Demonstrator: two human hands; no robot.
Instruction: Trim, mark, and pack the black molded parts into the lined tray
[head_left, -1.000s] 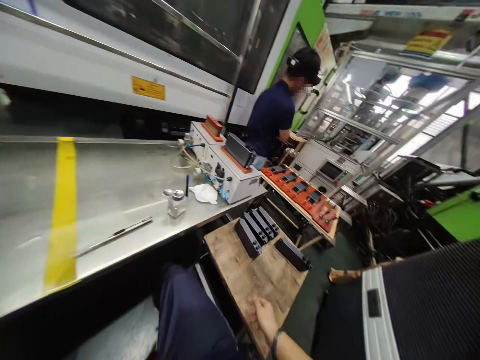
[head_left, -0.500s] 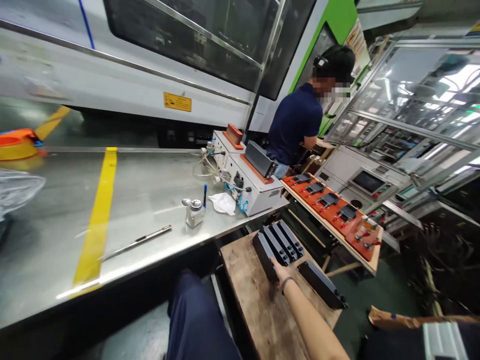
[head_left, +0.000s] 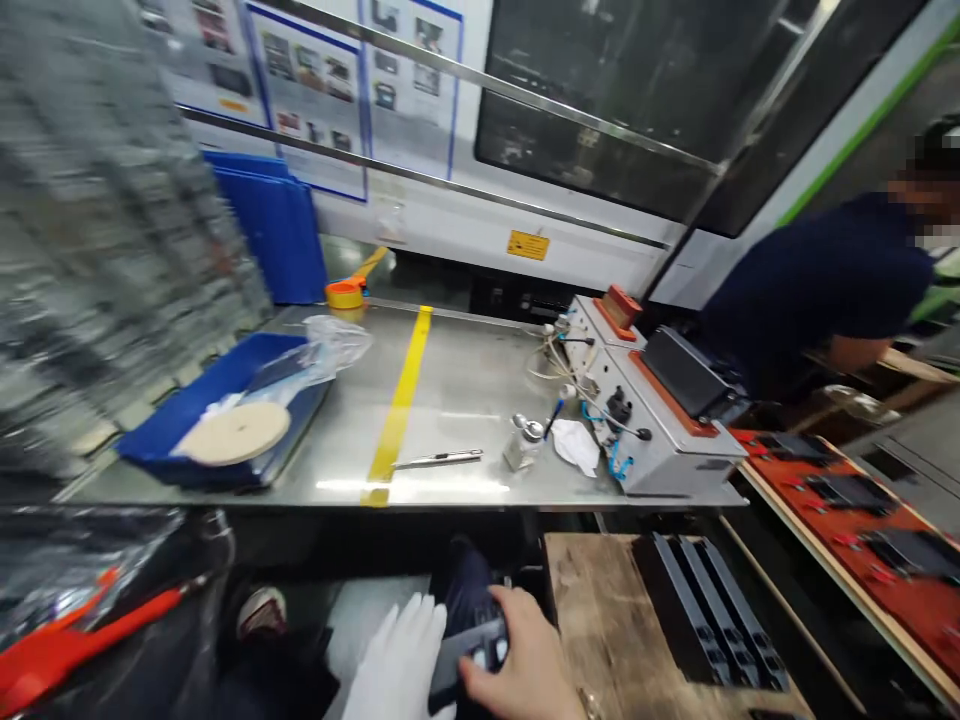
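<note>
At the bottom centre my bare right hand [head_left: 525,655] grips a black part [head_left: 474,645], thumb on its near face and fingers over its far end. My left hand [head_left: 401,660], in a white glove, lies against the left side of the same part, its fingers held together. Both hands are over my lap, left of a wooden board [head_left: 600,610]. Several long black parts [head_left: 716,610] lie side by side on that board. Above the hands, a metal pen-like tool [head_left: 442,459] lies on the steel table [head_left: 465,380].
A glass jar [head_left: 523,443], white cloth [head_left: 576,446] and grey fixture box [head_left: 667,430] stand on the table. A blue tray [head_left: 157,445] is at left, red pliers-like handles [head_left: 97,635] below. A person [head_left: 817,290] works at right, beside red fixtures [head_left: 892,560].
The view has swung left. My right hand has left the board with a black part and is now over my lap. My gloved left hand has come into view against the part.
</note>
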